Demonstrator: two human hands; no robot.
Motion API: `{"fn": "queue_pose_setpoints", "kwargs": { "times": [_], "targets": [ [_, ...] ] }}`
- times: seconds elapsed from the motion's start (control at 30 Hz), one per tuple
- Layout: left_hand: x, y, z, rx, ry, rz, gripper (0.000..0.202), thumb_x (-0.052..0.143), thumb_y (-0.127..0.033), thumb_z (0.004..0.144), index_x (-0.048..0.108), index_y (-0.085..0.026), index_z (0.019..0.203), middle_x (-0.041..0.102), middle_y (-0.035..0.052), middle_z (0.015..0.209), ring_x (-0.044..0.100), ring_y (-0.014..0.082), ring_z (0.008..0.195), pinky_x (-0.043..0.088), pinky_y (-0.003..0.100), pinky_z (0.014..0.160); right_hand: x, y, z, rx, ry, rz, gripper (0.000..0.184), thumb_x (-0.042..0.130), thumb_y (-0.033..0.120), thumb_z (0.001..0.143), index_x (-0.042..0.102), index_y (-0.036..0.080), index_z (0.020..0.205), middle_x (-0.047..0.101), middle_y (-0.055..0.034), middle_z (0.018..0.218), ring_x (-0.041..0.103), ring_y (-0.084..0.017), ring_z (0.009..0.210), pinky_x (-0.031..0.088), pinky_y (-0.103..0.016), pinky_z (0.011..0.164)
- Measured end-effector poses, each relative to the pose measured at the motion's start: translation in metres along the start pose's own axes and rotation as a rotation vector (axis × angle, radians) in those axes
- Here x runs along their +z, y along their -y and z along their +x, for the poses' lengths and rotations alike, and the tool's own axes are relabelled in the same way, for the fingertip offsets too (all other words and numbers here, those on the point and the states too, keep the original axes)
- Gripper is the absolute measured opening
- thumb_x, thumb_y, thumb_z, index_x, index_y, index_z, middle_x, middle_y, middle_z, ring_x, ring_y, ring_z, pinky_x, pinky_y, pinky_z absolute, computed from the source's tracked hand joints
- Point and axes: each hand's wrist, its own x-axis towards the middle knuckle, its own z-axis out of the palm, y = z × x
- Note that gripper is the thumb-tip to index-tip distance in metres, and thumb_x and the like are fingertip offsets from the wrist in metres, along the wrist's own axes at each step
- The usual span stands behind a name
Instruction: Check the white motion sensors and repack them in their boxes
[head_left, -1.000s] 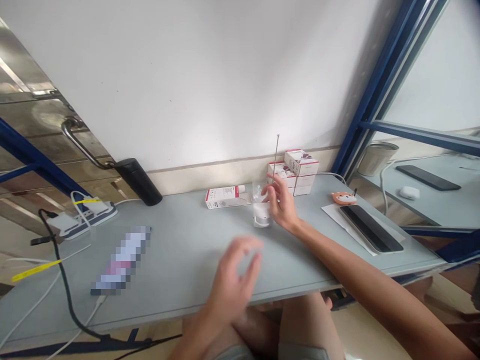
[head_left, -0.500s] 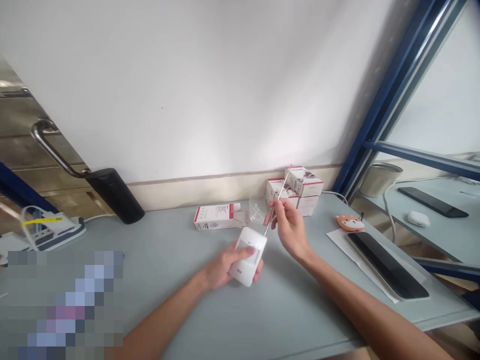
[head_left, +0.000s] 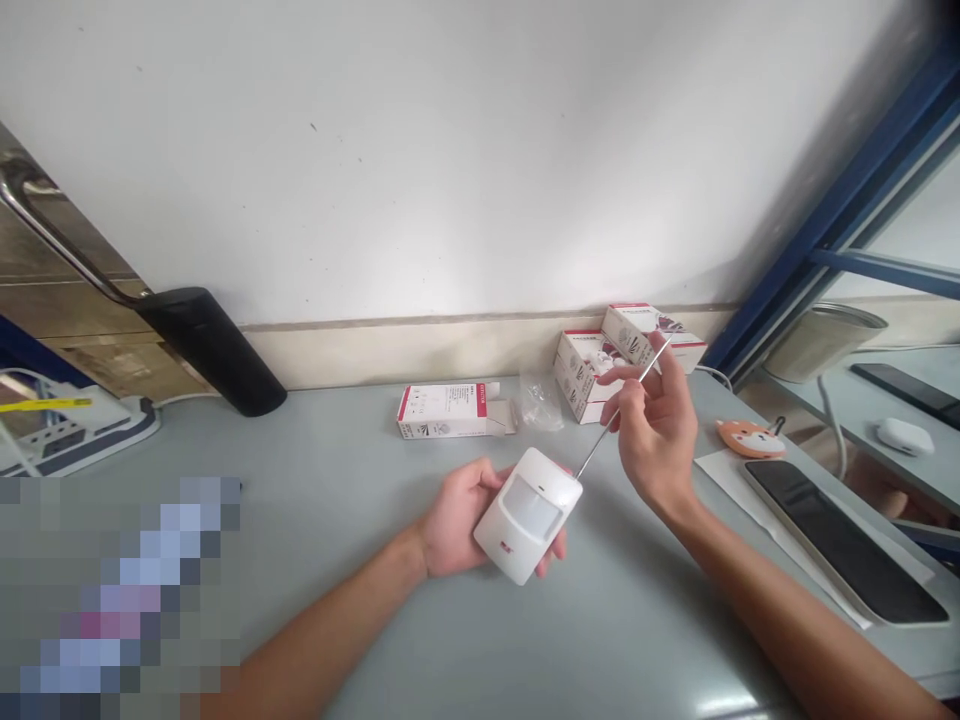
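Observation:
My left hand [head_left: 461,520] is wrapped round a white motion sensor [head_left: 529,515] from behind, its lens window and small red logo facing up. In my right hand [head_left: 656,430] a thin metal rod [head_left: 600,447], like a slim screwdriver shaft, is pinched between thumb and fingers. The rod slants down to the left, its lower tip at the sensor's upper right edge. Whether the tip is inside the housing or only touching it, I cannot tell. Beyond the sensor lie an opened white-and-red box [head_left: 446,410] and a clear plastic bag [head_left: 540,402].
Several white-and-red boxes [head_left: 581,375] are stacked against the wall. A black cylinder [head_left: 217,350] and a power strip [head_left: 120,425] stand at the left. On the right are a phone [head_left: 844,540] on white paper [head_left: 716,465] and an orange animal-faced case [head_left: 750,438].
The view has shifted, so the surroundings sit differently in the frame. My left thumb has moved off the sensor's front, uncovering the lens window. My right fingers have spread more around the rod.

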Motion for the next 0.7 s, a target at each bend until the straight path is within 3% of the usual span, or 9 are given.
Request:
{"fn": "queue_pose_setpoints", "kwargs": {
  "times": [0.2,0.37,0.5,0.7],
  "targets": [
    [0.002,0.0,0.0,-0.015,-0.001,-0.003,0.077,0.042,-0.04,0.082,0.047,-0.008,0.152,0.077,0.0192,0.092,0.07,0.0318,0.074,0.044,0.038,0.073,0.003,-0.006,-0.004,-0.073,-0.057,-0.029,0.093,0.054,0.016,0.089,0.015,0.04,0.17,0.067,-0.011,0.137,0.057,-0.011,0.06,0.052,-0.028,0.05],
    [0.005,0.0,-0.001,0.065,-0.034,-0.022,0.078,0.044,-0.039,0.084,0.045,-0.007,0.155,0.077,0.0195,0.095,0.07,0.0317,0.076,0.044,0.04,0.077,0.005,-0.007,0.014,-0.085,0.026,-0.092,0.1,0.057,0.022,0.091,0.001,0.041,0.171,0.066,-0.013,0.143,0.055,-0.012,0.056,0.05,-0.03,0.048],
    [0.007,-0.002,-0.002,0.137,-0.075,-0.028,0.079,0.046,-0.038,0.083,0.044,-0.009,0.157,0.077,0.0189,0.095,0.069,0.0317,0.078,0.043,0.042,0.081,0.014,-0.002,0.038,-0.15,0.083,-0.146,0.092,0.057,0.033,0.096,0.005,0.038,0.171,0.07,-0.0134,0.135,0.057,-0.016,0.06,0.049,-0.035,0.049],
    [0.006,-0.006,-0.004,0.085,-0.015,-0.073,0.074,0.048,-0.033,0.08,0.052,-0.009,0.15,0.076,0.0185,0.103,0.069,0.0318,0.083,0.043,0.04,0.082,0.014,-0.015,0.043,-0.347,-0.131,-0.193,0.067,0.05,0.038,0.099,0.031,0.03,0.163,0.071,-0.0138,0.118,0.069,-0.025,0.085,0.051,-0.038,0.057]
  ]
}}
